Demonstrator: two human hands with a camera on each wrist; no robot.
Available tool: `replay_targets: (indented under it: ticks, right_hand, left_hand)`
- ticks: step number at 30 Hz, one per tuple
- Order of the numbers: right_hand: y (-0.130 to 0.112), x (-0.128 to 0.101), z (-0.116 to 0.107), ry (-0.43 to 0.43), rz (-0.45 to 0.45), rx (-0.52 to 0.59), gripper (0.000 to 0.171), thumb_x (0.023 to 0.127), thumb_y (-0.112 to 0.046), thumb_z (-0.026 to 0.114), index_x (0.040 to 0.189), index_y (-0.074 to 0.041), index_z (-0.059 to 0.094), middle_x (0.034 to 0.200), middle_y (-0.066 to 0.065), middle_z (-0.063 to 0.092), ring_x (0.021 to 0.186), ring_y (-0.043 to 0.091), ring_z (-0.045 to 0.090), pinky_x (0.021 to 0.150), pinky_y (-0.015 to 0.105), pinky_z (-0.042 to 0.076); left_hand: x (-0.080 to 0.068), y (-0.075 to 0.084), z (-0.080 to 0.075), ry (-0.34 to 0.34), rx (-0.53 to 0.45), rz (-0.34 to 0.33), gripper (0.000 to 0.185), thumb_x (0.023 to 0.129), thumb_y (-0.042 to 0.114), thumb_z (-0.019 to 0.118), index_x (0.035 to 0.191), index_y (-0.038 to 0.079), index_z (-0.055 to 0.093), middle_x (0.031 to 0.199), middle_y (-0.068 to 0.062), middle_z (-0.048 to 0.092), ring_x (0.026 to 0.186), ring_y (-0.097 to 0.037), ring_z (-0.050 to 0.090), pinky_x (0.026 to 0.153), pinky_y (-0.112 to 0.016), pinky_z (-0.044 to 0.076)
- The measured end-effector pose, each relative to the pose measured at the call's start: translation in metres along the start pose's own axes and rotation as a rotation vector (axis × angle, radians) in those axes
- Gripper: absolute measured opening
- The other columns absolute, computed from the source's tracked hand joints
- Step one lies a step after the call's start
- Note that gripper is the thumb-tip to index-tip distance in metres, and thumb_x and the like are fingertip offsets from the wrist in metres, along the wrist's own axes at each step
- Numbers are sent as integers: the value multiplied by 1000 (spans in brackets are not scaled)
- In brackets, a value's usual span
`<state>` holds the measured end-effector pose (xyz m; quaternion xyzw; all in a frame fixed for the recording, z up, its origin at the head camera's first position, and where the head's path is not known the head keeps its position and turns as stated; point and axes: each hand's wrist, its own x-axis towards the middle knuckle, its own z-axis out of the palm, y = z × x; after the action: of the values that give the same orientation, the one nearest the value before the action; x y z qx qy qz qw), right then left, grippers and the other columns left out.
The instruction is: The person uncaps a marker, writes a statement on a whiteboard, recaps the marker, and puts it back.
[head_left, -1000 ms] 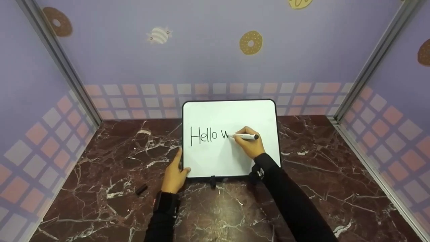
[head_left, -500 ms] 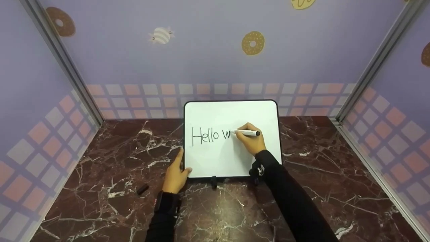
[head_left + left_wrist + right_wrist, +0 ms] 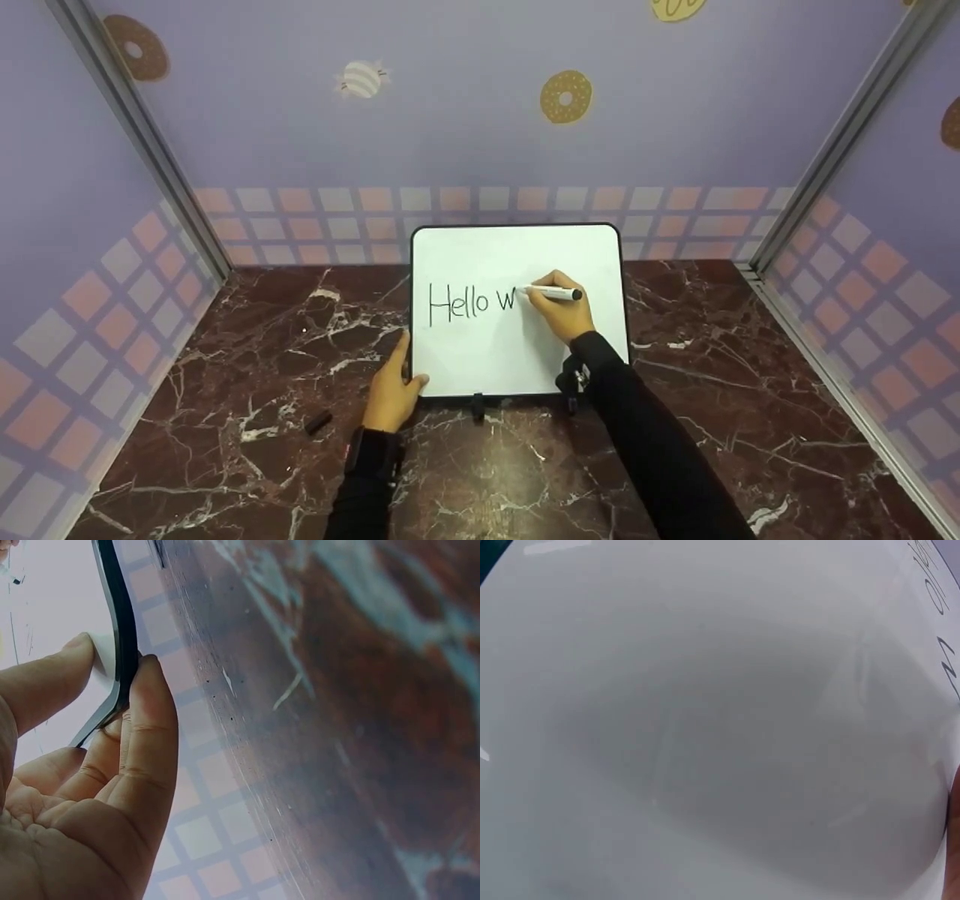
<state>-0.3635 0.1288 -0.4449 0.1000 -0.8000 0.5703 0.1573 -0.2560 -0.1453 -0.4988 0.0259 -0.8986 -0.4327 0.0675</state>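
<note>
A small whiteboard (image 3: 480, 352) with a black rim stands tilted on the marble table (image 3: 225, 360), with "Hello w" written on it in black. My right hand (image 3: 559, 311) grips a white marker (image 3: 553, 293) whose tip touches the board just right of the "w". My left hand (image 3: 390, 394) pinches the board's lower left corner, thumb on the white face. In the left wrist view the thumb and fingers (image 3: 146, 735) clamp the board's black edge (image 3: 120, 652). The right wrist view shows only the whiteboard's white face (image 3: 705, 727) with some writing at the right edge.
A black marker cap (image 3: 316, 422) lies on the table left of my left hand. Purple booth walls (image 3: 450, 112) with doughnut prints close in the table at the back and both sides. Two small black feet (image 3: 475, 407) prop the board's lower edge.
The "w" was finished, and my right hand with the marker has shifted slightly right and up along the board. The left hand has kept its hold on the corner.
</note>
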Motion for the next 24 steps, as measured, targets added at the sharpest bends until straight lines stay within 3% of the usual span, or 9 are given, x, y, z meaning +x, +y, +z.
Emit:
replay_targets:
  ticks: [5,10,14,24]
  right_hand:
    - [2,0,-1,5,-7,28,9,85,-13,71,86,-5,69,82,5,65,70,14,54,63,22,45]
    - [5,-1,-4,28,-19,18,7,84,-12,71,85,-5,69,84,6,67,71,12,56,64,21,46]
    - [5,-3,-6,24,-26,18,7,84,-12,71,86,-5,69,83,7,67,70,11,57,64,20,47]
    - [9,-8,-12,-2,-38,30,9,84,-9,70,87,-1,69,76,0,65,67,12,55,61,22,44]
  left_hand:
    - [0,1,0,0,3,2,79,91,9,68,157,15,25,109,-23,62,80,-26,55,82,-46,49]
    - [-2,2,0,0,10,3,79,91,8,67,157,14,23,123,-29,60,105,-38,61,95,-54,48]
    - [-2,3,0,5,8,-5,78,91,7,66,157,11,24,134,-32,54,123,-45,54,104,-57,43]
    - [-2,3,1,21,-12,-6,70,91,7,66,152,4,33,127,-29,58,117,-40,57,102,-55,45]
